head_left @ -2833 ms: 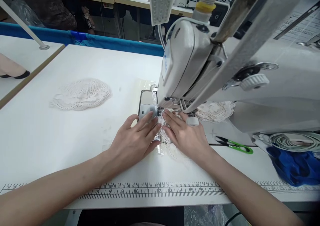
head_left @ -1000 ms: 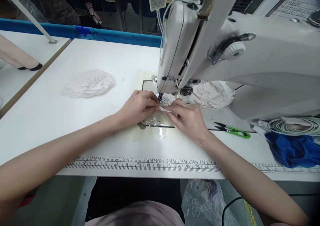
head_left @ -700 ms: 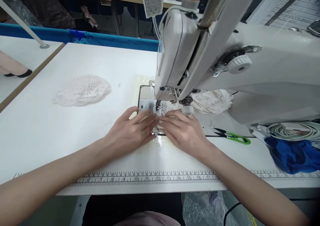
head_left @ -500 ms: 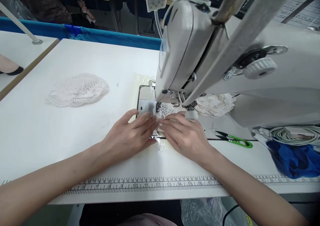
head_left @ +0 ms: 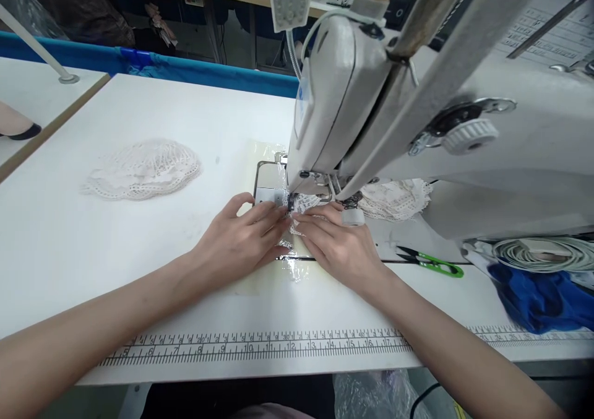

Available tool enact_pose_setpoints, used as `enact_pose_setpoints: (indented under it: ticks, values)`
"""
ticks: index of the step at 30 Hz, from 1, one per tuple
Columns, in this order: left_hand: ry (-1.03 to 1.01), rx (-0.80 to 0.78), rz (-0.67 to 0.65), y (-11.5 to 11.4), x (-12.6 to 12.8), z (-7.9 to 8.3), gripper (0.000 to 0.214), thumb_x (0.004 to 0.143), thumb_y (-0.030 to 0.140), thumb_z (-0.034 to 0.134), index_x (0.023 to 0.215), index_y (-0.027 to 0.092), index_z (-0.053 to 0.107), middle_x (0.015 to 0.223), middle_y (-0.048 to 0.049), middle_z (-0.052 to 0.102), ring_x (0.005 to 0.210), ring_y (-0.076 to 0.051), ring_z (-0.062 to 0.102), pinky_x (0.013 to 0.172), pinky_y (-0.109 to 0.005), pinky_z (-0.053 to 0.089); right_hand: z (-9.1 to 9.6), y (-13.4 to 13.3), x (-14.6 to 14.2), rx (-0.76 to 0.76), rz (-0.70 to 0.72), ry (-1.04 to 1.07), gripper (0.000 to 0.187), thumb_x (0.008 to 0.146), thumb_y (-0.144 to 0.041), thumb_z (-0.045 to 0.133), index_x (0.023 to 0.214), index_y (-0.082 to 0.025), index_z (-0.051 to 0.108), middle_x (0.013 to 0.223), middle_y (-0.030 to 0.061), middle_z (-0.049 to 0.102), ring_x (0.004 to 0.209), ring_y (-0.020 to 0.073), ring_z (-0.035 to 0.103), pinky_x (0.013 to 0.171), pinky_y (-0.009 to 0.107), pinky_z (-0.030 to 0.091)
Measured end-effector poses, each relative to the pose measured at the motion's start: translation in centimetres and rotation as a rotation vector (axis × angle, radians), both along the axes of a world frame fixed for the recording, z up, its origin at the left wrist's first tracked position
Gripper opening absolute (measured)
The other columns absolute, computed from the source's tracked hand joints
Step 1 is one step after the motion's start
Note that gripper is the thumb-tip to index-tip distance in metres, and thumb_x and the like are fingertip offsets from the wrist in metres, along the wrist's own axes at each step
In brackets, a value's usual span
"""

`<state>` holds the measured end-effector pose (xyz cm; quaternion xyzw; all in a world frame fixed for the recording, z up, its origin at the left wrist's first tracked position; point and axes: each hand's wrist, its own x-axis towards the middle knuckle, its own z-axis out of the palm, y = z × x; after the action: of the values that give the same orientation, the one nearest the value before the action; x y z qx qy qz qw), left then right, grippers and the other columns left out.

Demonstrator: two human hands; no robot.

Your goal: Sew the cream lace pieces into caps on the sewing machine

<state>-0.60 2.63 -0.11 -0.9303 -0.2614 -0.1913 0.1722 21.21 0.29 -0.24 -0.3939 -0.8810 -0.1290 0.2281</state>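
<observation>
Left hand [head_left: 241,242] and right hand [head_left: 338,246] lie flat, each grip spread open, fingertips apparently pinning the lace strip [head_left: 305,203] under the sewing machine [head_left: 334,97], whose head hides the needle. Lace pile [head_left: 142,168] lies left, green snips [head_left: 431,261] right, on the bench [head_left: 93,252].

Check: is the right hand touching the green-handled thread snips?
Apart. Head view shows bare white tabletop between the right hand and the green-handled thread snips.

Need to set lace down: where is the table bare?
Bare table lies between the left lace pile, the left hand and the printed ruler, also behind that pile. Crowded right of the right hand: snips, blue cloth, machine.
</observation>
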Motion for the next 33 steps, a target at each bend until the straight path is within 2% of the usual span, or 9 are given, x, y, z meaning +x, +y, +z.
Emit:
enact_pose_setpoints:
  ticks: [4,8,13,33]
  values:
    - [-0.006,0.010,-0.002,-0.2,0.0,0.2,0.028,0.100,0.035,0.048,0.114,0.017,0.064,0.119,-0.0026,0.070,0.110,-0.019,0.062,0.091,-0.040,0.041,0.0,-0.2,0.1,0.003,-0.002,-0.013,0.014,0.092,-0.015,0.059,0.099,-0.015,0.071,0.101,0.0018,0.076,0.088,0.0163,0.068,0.086,0.033,0.049]
    - [-0.020,0.054,-0.036,-0.6,0.0,0.3,0.025,0.099,0.032,0.051,0.112,0.016,0.065,0.111,-0.0009,0.073,0.107,-0.018,0.062,0.089,-0.040,0.040,0.0,-0.6,0.1,0.051,0.025,-0.052,0.020,0.094,-0.024,0.058,0.105,-0.014,0.071,0.107,0.0019,0.075,0.085,0.0165,0.069,0.094,0.037,0.047]
    - [-0.044,-0.006,-0.019,-0.7,0.0,0.2,0.025,0.098,0.033,0.053,0.112,0.017,0.066,0.112,-0.0011,0.073,0.107,-0.019,0.063,0.090,-0.041,0.039,0.1,-0.7,0.2,0.072,0.027,-0.078,0.021,0.095,-0.025,0.058,0.107,-0.013,0.072,0.107,0.0021,0.075,0.084,0.0166,0.069,0.097,0.039,0.047]
    - [-0.097,-0.048,-0.014,0.6,0.1,-0.2,0.024,0.097,0.031,0.054,0.111,0.017,0.067,0.114,-0.0036,0.073,0.107,-0.021,0.064,0.092,-0.042,0.038,0.0,-0.1,0.1,0.056,-0.021,-0.098,0.022,0.095,-0.025,0.057,0.108,-0.015,0.071,0.115,0.0019,0.072,0.093,0.0204,0.070,0.088,0.039,0.052]
